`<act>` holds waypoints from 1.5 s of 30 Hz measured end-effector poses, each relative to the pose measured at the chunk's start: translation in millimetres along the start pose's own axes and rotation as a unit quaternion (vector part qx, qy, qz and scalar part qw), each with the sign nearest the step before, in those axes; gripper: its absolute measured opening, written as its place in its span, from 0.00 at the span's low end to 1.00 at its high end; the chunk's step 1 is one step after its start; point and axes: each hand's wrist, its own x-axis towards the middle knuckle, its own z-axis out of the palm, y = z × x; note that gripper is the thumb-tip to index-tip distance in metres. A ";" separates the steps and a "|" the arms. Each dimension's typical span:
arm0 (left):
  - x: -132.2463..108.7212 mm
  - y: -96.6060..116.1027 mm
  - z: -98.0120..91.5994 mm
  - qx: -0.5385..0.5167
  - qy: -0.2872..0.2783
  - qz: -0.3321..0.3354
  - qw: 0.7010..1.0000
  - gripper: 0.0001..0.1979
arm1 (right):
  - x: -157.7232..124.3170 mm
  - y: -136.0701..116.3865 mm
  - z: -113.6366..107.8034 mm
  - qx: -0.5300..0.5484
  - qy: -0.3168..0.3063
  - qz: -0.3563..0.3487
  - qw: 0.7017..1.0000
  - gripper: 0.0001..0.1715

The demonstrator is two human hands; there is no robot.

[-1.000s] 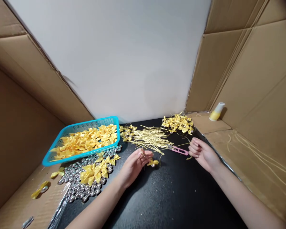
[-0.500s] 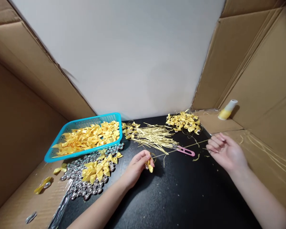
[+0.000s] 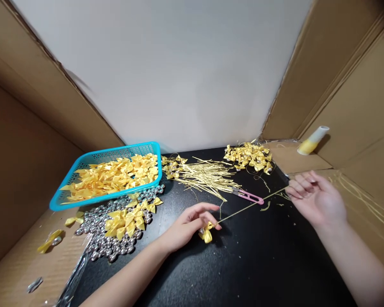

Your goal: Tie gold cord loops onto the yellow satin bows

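Observation:
My left hand (image 3: 192,224) pinches a small yellow ribbon bow (image 3: 206,234) just above the black table (image 3: 249,264). A thin gold cord (image 3: 249,205) runs taut from that bow up and right to my right hand (image 3: 316,198), whose fingertips are closed on the cord's far end. Pink thread snips (image 3: 248,196) lie on the table under the cord.
A blue basket (image 3: 83,162) of yellow bows sits at the left, beside silver bells (image 3: 112,249) with more bows on top. Cut gold cords (image 3: 205,175) and finished bows (image 3: 249,155) lie at the back. A thread spool (image 3: 312,140) rests on cardboard at right. Cardboard walls enclose both sides.
My right hand has moved right and away from the left, pulling the gold cord taut. My left hand shifted slightly toward me with the bow. The view tilted a little.

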 end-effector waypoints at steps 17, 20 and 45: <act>-13.2 33.3 18.4 -0.157 -0.054 0.002 0.986 0.21 | -1.1 2.7 21.2 -0.677 -0.137 -0.179 0.701 0.10; -6.8 53.7 24.0 -0.187 -0.037 0.038 0.981 0.24 | -16.2 -7.7 65.8 -0.675 -0.237 -0.236 0.657 0.06; 8.8 103.3 13.4 0.071 -0.007 0.205 0.976 0.26 | -35.9 -2.8 161.9 -0.546 -0.381 -0.341 0.664 0.11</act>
